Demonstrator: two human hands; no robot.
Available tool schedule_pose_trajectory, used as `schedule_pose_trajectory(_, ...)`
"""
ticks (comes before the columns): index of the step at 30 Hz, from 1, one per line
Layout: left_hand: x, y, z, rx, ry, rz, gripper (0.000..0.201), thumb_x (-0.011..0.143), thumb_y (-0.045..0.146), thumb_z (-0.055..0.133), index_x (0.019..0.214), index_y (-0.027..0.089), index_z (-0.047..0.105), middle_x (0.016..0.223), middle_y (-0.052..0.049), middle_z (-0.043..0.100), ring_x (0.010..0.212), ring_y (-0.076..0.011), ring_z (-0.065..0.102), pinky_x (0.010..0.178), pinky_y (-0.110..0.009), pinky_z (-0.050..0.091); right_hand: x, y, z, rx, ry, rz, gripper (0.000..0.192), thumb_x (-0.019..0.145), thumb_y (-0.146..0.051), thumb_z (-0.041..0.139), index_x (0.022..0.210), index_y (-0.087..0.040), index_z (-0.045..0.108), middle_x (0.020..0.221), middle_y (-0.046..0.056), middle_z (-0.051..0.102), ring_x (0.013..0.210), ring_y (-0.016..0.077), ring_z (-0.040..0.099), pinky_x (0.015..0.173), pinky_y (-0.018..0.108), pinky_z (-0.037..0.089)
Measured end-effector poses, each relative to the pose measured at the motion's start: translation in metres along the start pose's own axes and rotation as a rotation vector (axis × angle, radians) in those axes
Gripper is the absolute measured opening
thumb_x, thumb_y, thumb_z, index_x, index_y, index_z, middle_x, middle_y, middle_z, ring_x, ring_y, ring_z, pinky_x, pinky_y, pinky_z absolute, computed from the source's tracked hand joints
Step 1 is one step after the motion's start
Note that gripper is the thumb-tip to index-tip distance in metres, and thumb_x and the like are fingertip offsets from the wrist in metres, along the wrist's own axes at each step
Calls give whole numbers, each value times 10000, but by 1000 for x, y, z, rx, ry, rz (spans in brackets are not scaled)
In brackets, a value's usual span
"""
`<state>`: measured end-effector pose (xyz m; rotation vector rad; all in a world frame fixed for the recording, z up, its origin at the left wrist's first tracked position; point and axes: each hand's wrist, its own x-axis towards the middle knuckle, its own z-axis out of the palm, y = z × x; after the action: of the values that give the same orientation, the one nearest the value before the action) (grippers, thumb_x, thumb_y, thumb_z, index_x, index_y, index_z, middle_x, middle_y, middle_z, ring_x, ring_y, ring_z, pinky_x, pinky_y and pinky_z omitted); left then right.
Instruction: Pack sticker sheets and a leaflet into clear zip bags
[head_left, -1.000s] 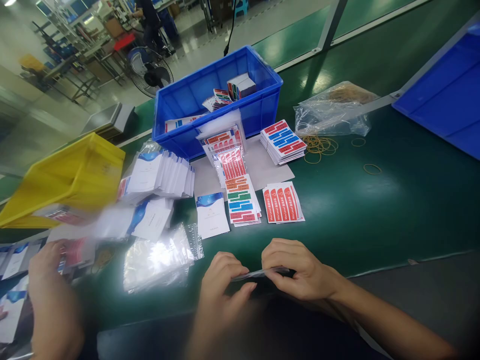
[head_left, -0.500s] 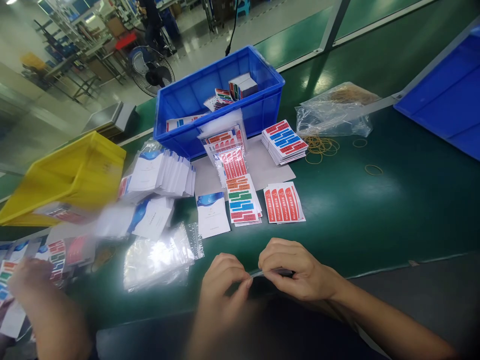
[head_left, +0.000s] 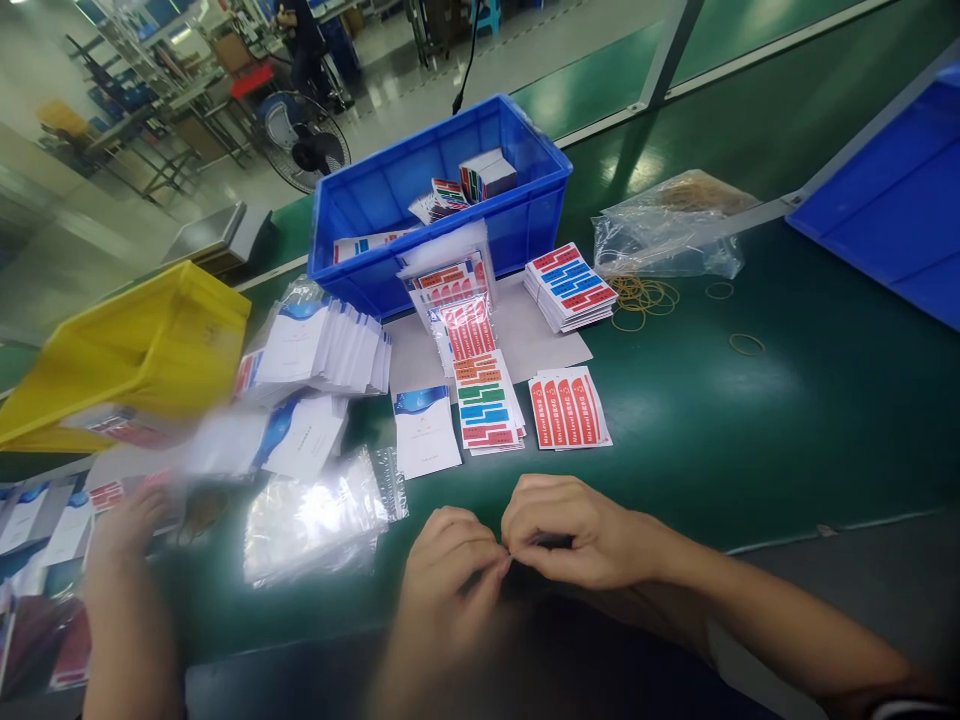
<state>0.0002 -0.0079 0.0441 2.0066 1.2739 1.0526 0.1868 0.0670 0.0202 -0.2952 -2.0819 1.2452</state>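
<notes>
Above the table's near edge, my left hand and my right hand meet with their fingertips touching. Both are closed in a pinch on a thin edge that looks like clear plastic, mostly hidden by the fingers. Beyond them lie red-and-white label sheets, multicoloured label sheets and a white leaflet with a blue top. Left of my hands is a pile of clear zip bags. Filled bags lean on the blue bin.
A co-worker's hand reaches over sheets at the left. Stacked leaflets stand by a yellow bin. A banded label stack, rubber bands and a plastic bag of bands lie to the right. Another blue bin is far right.
My right hand has moved slightly left, closing the gap to my left hand; the thin edge between them is now nearly hidden. The co-worker's hand has moved right and away from me.
</notes>
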Motion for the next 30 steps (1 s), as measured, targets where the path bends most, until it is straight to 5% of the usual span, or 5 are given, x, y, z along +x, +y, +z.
schedule_pose_trajectory(5,1,-8,-28,76,71,-15,210,797,6,569,879,195,607,768,-26,620,777,-165,550,699,-324,454,36,35,-70,63,83,399,379,838,-376,638,1159,-182,584,943,53,653,753,139,605,619,247,511)
schedule_pose_trajectory(11,24,-16,-62,217,311,36,182,797,43,600,852,211,644,775,-21,622,782,-175,560,710,-331,458,89,125,-136,47,338,765,228,803,-331,661,911,-130,668,847,96,668,576,113,564,433,199,427)
schedule_pose_trajectory(19,105,-55,-88,336,293,125,124,815,77,604,847,196,623,796,-3,633,784,-136,586,704,-262,461,124,177,-120,99,358,660,243,759,-325,674,645,-164,532,477,-47,510,392,79,454,382,188,375)
schedule_pose_trajectory(26,212,-103,-72,339,345,158,126,873,242,569,978,202,627,1013,-57,654,998,-181,584,910,-342,444,139,193,-127,-36,590,551,183,891,-203,438,1026,-144,546,919,72,659,724,148,644,698,291,553)
schedule_pose_trajectory(30,212,-161,-47,342,304,-128,769,777,405,670,1417,212,289,1459,-155,357,1336,-289,351,1080,-463,327,115,197,-128,-197,646,575,440,835,-90,410,1270,-152,443,1304,147,520,970,207,627,930,412,478)
